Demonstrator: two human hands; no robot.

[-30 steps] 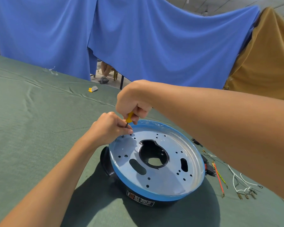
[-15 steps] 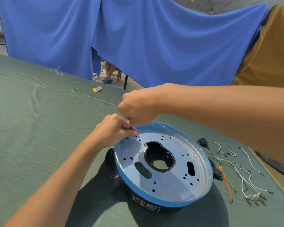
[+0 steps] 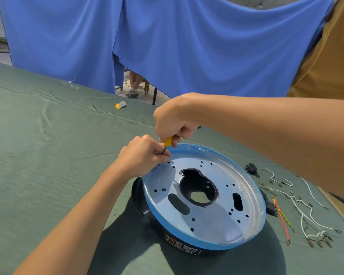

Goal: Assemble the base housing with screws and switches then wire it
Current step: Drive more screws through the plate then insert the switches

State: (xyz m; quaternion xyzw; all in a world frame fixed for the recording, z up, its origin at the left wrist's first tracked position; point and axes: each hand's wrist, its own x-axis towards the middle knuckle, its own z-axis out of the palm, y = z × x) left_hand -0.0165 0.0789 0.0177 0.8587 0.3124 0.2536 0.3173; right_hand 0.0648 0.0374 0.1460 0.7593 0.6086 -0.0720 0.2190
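The round base housing [image 3: 222, 221] stands on the green table, a silver plate with a blue rim over a black shell, with several holes and a large central opening. My right hand [image 3: 173, 120] grips a yellow-handled screwdriver [image 3: 167, 141] upright over the plate's far-left edge. My left hand [image 3: 143, 155] pinches the dark shaft near its tip, just above a hole; any screw there is hidden by my fingers.
White wires with terminals [image 3: 306, 205], a red and a yellow-green wire [image 3: 282, 219] and a small black part [image 3: 251, 169] lie right of the housing. A small yellow and grey item [image 3: 121, 105] lies far back on the green cloth [image 3: 48, 155]. Blue curtains [image 3: 187, 46] hang behind.
My right hand has turned on the screwdriver, so the yellow handle shows below my fist again. My left hand stays at the same hole. The camera view has shifted slightly.
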